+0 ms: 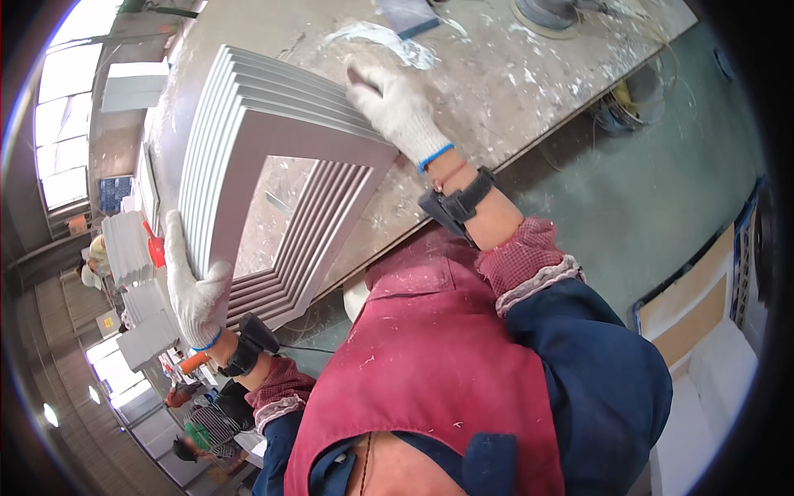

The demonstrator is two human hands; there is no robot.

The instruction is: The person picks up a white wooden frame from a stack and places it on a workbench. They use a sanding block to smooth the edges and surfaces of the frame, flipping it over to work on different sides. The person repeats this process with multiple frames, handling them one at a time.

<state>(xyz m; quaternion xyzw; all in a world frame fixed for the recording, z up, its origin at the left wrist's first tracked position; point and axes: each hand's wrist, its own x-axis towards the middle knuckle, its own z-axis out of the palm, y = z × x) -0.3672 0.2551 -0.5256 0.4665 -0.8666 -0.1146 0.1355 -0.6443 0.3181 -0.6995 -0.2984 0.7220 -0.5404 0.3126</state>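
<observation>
Several pale grey rectangular frames (236, 149) are held together as one stack, tilted at the near edge of the worktable. Through their aligned rectangular openings the tabletop shows. My left hand (197, 302), in a white knitted glove, grips the stack's left side, its thumb at the near face and its fingers along the outer edges. My right hand (399, 116), gloved the same way, is against the upper right side of the stack, and its fingers are partly hidden. Between them, the two hands hold the stack from opposite sides.
The wooden worktable (488, 107) has white smears and specks. A grey block (409, 16) and a round-based sander-like tool (546, 16) sit at its far side. Below its right edge is a bucket (633, 103). People and stacked white panels (128, 248) are at the left.
</observation>
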